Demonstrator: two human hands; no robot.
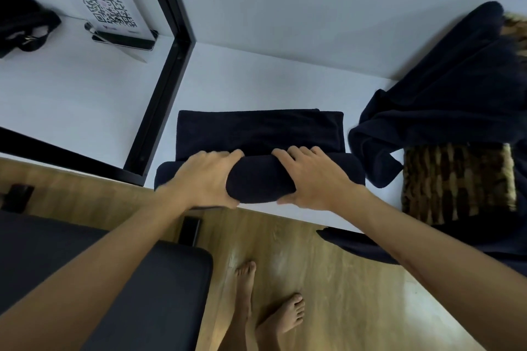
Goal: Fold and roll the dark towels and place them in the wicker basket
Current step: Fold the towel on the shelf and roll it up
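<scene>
A: Where is your dark towel (258,129) right now?

B: It lies on the white bench (228,80), close to the near edge. The far part is flat and folded — the near part is wound into a thick roll (261,179) that runs left to right.

A: And your hands?

B: Your left hand (204,177) sits on the left part of the roll, fingers (228,154) curled over its top and the thumb tucked under the near side. Your right hand (312,177) does the same on the right part, fingers (296,151) bent over the top and thumb below. Both are gripping the roll, close together near its middle, with bare roll ends sticking out past each wrist.

A: Where is the wicker basket (456,182)?

B: To your right on the same bench, just beside the roll's right end. A loose dark towel (445,88) is draped over it — covering its top and trailing onto the bench — and another dark cloth (359,245) hangs off the bench edge under your right forearm.

A: Anything else?

B: A black-framed mirror (85,80) stands at the left, reflecting a QR-code sign (99,0) and a black bag (22,23). Below are a wooden floor (356,293), a dark cushioned seat (159,279) and your bare feet (268,308).
</scene>
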